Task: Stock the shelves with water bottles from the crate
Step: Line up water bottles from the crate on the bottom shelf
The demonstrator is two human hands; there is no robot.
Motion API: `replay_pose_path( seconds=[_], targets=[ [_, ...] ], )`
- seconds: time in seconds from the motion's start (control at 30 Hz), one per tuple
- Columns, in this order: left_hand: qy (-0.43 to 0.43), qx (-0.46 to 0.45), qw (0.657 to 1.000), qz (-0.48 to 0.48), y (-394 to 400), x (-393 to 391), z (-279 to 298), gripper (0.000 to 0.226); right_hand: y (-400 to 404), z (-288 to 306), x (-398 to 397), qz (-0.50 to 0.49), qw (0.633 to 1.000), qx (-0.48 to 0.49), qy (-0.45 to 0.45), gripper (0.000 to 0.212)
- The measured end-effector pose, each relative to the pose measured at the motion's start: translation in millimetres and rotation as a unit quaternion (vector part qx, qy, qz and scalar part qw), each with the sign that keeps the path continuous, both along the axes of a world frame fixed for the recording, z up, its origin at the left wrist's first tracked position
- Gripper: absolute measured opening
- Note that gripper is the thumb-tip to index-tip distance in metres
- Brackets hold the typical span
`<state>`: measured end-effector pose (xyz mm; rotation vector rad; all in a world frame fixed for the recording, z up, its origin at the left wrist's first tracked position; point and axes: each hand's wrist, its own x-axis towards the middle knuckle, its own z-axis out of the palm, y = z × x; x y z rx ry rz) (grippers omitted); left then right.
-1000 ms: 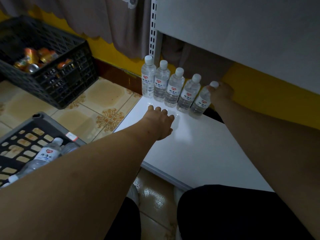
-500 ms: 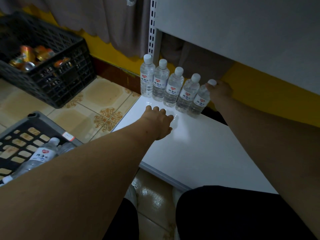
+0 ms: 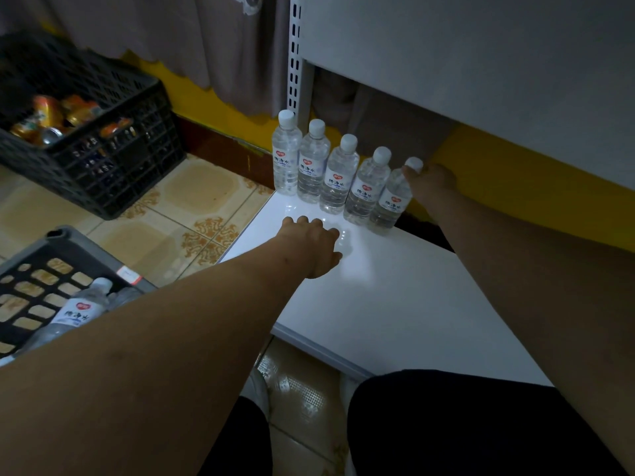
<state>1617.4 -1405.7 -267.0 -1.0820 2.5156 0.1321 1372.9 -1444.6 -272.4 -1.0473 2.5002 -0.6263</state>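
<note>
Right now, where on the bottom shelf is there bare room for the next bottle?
Free: the white shelf in front of the bottle row, right of the left hand. Crowded: the back left edge; the right hand holds the end bottle.

Glossy white shelf [image 3: 395, 304], clear plastic bottles [image 3: 338, 176], black plastic crate [image 3: 103, 180], shiny floor tiles [image 3: 192, 194]

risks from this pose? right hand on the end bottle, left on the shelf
1. The fifth bottle leans while the right hand holds it near the cap; let go early and it may tip into its neighbour, and the tightly packed row could topple in a chain.
2. It stands beside a dark gap at the back of the shelf and could slide in.
3. The left hand rests just before the row; pulling it back carelessly might clip a bottle.
</note>
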Motion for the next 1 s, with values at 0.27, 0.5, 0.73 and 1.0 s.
replay_pose_path(
  seconds=[0.27,0.5,0.73,1.0],
  targets=[
    [0.032,0.054,0.997,0.051,8,-4,38,0.063,17,47,37,-0.007,0.981,-0.081,0.175,0.054],
    [0.095,0.113,0.982,0.117,24,50,113,0.064,46,146,151,0.255,0.957,-0.091,0.103,0.05],
    [0.256,0.181,0.893,0.324,99,223,66,0.041,99,174,304,0.443,0.894,-0.008,0.071,0.068],
    [0.252,0.181,0.692,0.652,253,355,-54,0.038,165,131,455,0.648,0.736,0.148,0.127,0.071]
  ],
)
